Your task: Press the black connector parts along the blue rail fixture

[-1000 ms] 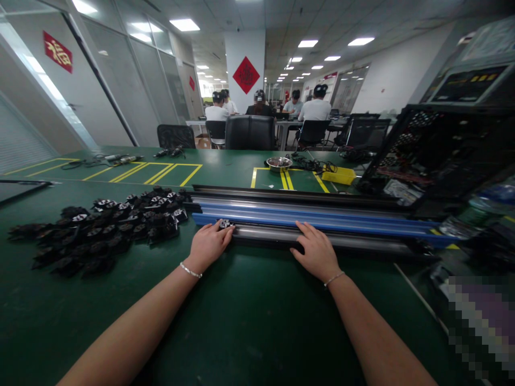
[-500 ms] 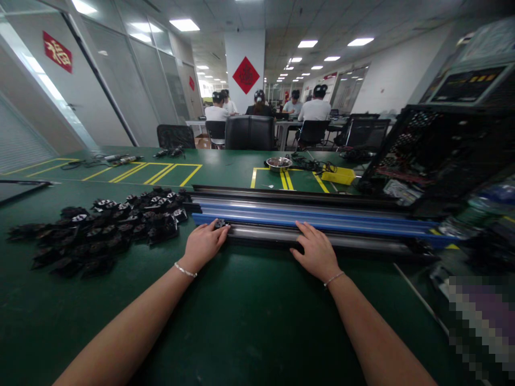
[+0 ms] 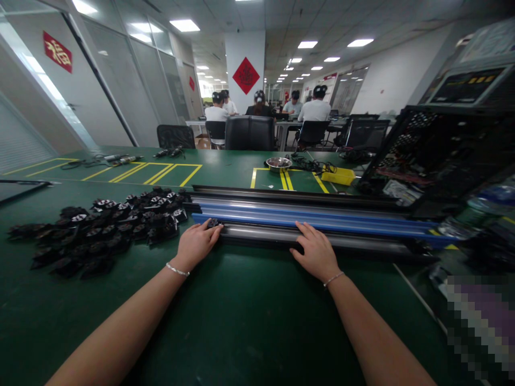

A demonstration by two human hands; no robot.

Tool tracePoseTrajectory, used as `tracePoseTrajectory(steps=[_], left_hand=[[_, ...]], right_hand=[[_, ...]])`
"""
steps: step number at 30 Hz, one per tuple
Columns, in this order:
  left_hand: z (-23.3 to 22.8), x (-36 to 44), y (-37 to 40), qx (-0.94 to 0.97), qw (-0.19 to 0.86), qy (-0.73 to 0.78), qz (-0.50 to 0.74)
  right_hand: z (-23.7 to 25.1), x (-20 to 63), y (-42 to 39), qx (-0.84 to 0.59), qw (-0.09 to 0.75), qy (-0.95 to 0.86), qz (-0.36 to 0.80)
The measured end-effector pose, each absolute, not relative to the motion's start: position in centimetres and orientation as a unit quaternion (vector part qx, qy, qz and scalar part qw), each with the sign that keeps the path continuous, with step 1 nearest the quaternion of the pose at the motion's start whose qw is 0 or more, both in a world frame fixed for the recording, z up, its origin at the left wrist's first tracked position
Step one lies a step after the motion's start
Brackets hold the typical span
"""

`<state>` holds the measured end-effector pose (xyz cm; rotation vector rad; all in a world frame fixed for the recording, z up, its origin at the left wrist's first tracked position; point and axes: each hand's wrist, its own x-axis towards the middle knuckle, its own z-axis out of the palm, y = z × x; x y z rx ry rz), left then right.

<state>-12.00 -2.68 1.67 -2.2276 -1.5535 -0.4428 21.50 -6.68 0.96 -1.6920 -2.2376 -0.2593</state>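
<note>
A long black metal rail (image 3: 257, 232) lies crosswise in front of me, its surface shiny grey along the top. At its left end, the thumb and fingers of my left hand (image 3: 196, 246) are closed on a small black part (image 3: 213, 223), mostly hidden by the fingers. My right hand (image 3: 317, 251) grips the rail near its middle, fingers over the far edge and thumb at the near side. Right behind this rail lies a blue rail (image 3: 257, 215). Another black rail (image 3: 298, 197) lies farther back. A pile of small black parts (image 3: 108, 230) is left of my left hand.
On the green table (image 3: 225, 321) stand a metal bowl (image 3: 278, 163) and a yellow bin (image 3: 338, 175), with black cables beside them. An open black equipment case (image 3: 426, 150) is at the right. Several people sit at desks beyond.
My left hand has shifted slightly left along the rail, and the small black part has moved with it. My right hand has stayed in place.
</note>
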Motion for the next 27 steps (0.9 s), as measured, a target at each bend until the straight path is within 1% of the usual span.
tracePoseTrajectory(steps=[11, 17, 22, 25, 27], left_hand=[[1.7, -13.5, -2.6, -0.785, 0.168, -0.575, -0.16], [3.4, -15.7, -1.8, -0.732, 0.165, -0.641, -0.158], [5.0, -19.2, -0.4, -0.656, 0.189, -0.715, -0.151], [5.3, -21.5, 0.4, -0.62, 0.153, -0.756, -0.14], [5.3, -22.6, 0.7, -0.615, 0.113, -0.769, -0.135]], right_hand=[[0.9, 21.5, -6.7, -0.593, 0.164, -0.782, -0.094], [0.8, 21.5, -6.7, -0.591, 0.171, -0.782, -0.097], [0.8, 21.6, -6.7, -0.59, 0.175, -0.783, -0.095], [0.8, 21.5, -6.8, -0.584, 0.187, -0.785, -0.089], [0.7, 21.6, -6.8, -0.578, 0.215, -0.783, -0.08]])
